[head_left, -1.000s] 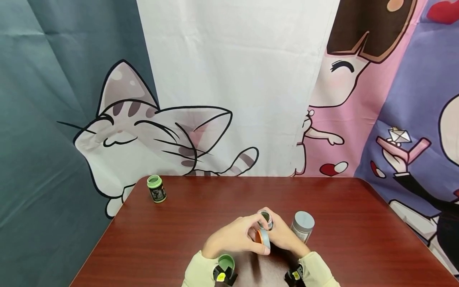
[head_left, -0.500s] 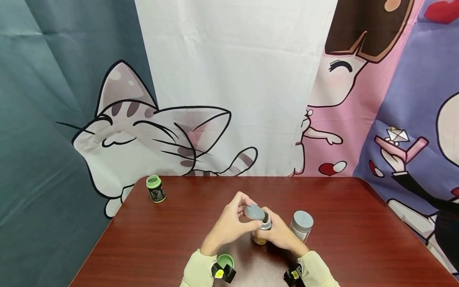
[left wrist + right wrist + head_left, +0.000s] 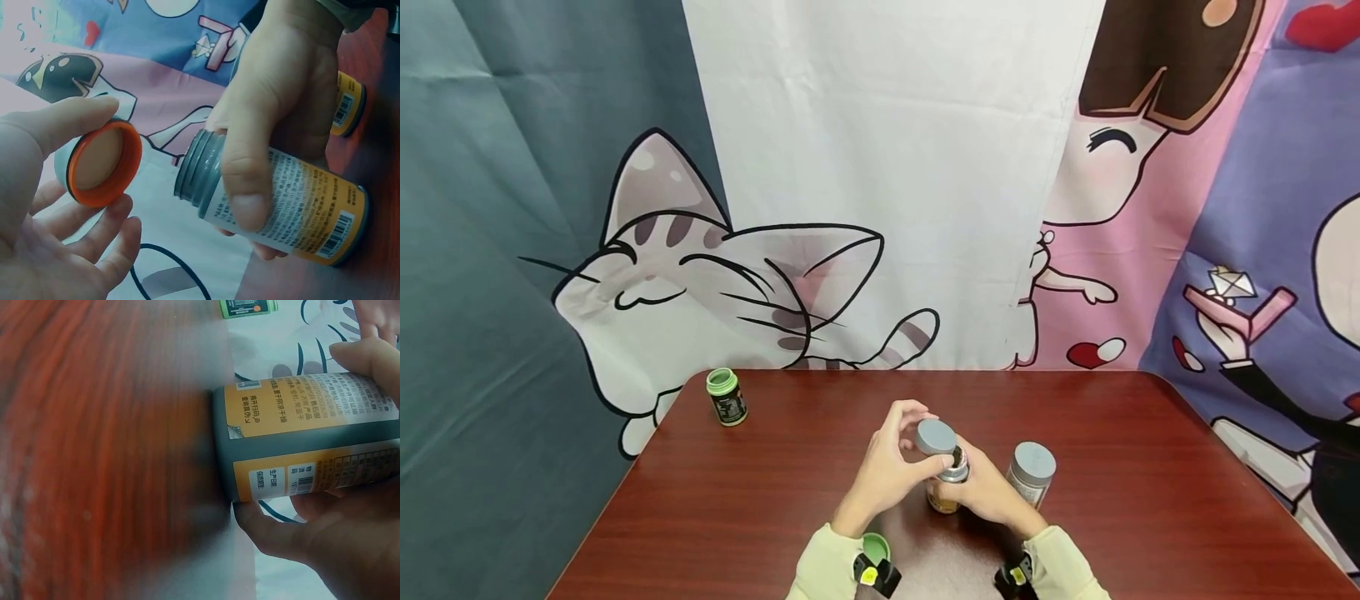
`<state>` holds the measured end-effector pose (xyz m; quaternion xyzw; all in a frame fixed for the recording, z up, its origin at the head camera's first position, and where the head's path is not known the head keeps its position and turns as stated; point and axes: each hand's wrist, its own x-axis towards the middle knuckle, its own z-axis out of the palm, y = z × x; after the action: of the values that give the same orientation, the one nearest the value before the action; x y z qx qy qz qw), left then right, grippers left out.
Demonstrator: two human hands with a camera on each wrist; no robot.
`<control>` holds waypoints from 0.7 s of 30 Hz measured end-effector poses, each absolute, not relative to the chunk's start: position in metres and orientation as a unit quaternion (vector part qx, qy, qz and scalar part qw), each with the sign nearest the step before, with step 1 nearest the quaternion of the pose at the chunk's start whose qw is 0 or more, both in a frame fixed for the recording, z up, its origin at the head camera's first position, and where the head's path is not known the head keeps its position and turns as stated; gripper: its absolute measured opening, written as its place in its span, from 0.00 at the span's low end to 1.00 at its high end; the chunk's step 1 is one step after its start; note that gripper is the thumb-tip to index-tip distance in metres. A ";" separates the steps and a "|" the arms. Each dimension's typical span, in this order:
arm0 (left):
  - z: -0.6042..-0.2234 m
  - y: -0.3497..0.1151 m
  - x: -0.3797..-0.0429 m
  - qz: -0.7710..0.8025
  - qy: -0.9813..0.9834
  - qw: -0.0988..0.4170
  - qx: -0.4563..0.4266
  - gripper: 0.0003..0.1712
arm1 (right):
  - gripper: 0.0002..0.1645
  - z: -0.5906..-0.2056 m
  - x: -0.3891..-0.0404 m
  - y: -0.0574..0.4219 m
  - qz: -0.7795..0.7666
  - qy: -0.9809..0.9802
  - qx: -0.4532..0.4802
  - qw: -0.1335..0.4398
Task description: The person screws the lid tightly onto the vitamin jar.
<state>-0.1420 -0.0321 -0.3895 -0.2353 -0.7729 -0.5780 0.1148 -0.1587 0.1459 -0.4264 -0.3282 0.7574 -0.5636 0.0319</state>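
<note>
Jar (image 3: 306, 206) | uncapped | your right hand (image 3: 988, 487) grips its body | your left hand (image 3: 883, 468) pinches grey, orange-lined lid (image 3: 936, 437) | lid near mouth, not touching

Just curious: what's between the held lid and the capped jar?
Between lid and capped jar, the head view shows the open jar and the right hand gripping it.

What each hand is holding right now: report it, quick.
Left hand: holding the grey lid.
Right hand: holding the uncapped jar.
</note>
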 end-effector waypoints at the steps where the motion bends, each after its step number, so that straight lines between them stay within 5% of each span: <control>1: -0.391 -0.031 -0.142 -0.582 -0.770 0.115 -0.233 0.33 | 0.39 -0.426 -0.158 0.146 -0.562 0.758 -0.329 0.032; 10: -0.397 -0.023 -0.142 -0.541 -0.796 0.129 -0.239 0.35 | 0.44 -0.429 -0.161 0.147 -0.555 0.763 -0.332 0.018; 21: -0.402 -0.015 -0.139 -0.520 -0.808 0.124 -0.249 0.34 | 0.33 -0.433 -0.162 0.149 -0.538 0.778 -0.323 0.018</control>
<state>-0.1393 -0.0150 -0.4016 -0.2492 -0.8076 -0.5199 0.1241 -0.1623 0.1487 -0.4326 -0.3230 0.7782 -0.5384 0.0176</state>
